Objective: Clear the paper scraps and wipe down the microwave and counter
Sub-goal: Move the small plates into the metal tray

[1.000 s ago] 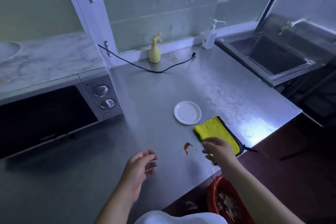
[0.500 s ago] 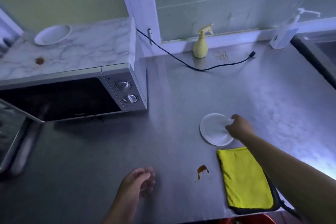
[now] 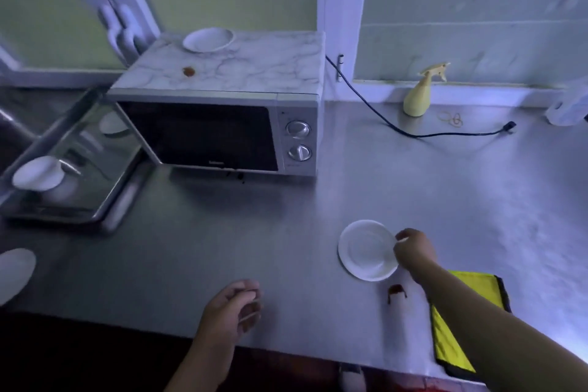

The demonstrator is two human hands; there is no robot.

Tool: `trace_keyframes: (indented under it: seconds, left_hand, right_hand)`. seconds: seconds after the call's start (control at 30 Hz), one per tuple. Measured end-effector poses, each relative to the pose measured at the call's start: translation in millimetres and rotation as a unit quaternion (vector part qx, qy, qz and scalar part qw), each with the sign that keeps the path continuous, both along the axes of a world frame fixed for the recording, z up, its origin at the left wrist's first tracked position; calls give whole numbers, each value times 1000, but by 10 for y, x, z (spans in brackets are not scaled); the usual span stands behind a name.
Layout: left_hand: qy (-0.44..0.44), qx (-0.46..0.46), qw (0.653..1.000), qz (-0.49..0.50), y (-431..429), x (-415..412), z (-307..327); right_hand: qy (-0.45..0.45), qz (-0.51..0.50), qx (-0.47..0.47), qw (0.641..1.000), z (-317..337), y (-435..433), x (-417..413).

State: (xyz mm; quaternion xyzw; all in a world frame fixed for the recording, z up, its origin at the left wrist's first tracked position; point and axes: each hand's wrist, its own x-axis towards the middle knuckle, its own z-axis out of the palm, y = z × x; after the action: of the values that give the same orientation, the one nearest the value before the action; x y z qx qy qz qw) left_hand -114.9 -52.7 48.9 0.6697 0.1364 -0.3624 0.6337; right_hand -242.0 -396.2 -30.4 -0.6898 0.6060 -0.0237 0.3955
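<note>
right hand (image 3: 413,248) pinching the saucer (image 3: 366,250)

it is gripping the rim, right of centre; the left hand (image 3: 232,305) is hovering loosely curled, empty, bottom centre; the microwave (image 3: 219,134) is sitting on the counter (image 3: 222,248), upper centre

Microwave (image 3: 216,134) back left on my table (image 3: 222,248), saucer (image 3: 366,250) front right.
A plate (image 3: 208,39) sits on the microwave, a spray bottle (image 3: 418,95) behind to its right. My right grip (image 3: 413,248) pinches the saucer's right rim; a stain (image 3: 396,290) lies before it, a cloth (image 3: 448,340) further right.
</note>
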Motion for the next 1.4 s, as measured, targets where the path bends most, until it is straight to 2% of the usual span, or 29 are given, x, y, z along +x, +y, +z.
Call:
trace_keyframes:
  seconds: [0.1,0.3,0.5,0.67,0.83,0.97,1.1,1.27,1.4]
  left_hand:
    - [-4,-26,1000,6,501,79,117]
    - [-31,-45,995,84,1804,449,207]
    - [-11,-49,990,133,2780,632,94]
    - [18,-54,984,170,3273,891,7]
    - [34,-51,980,188,3662,1348,-85]
    - [28,-27,980,195,4076,2029,-69]
    - [-11,42,980,195,4583,2840,10]
    - [-46,119,982,139,5091,3764,-69]
    - [-98,158,981,64,5103,4313,-253]
  right_hand:
    - [-77,-42,46,995,119,752,234]
    - [-224,-83,150,959,329,2438,778]
    - [-257,-43,231,937,604,3684,1150]
    - [-284,22,218,934,899,4092,1602]
    - [-274,67,233,931,979,4416,2259]
    - [-271,87,259,923,868,4684,2986]
    - [-263,91,287,917,777,5000,3806]
    - [-259,72,304,914,750,5341,4652]
    - [-256,59,284,922,845,5453,5042]
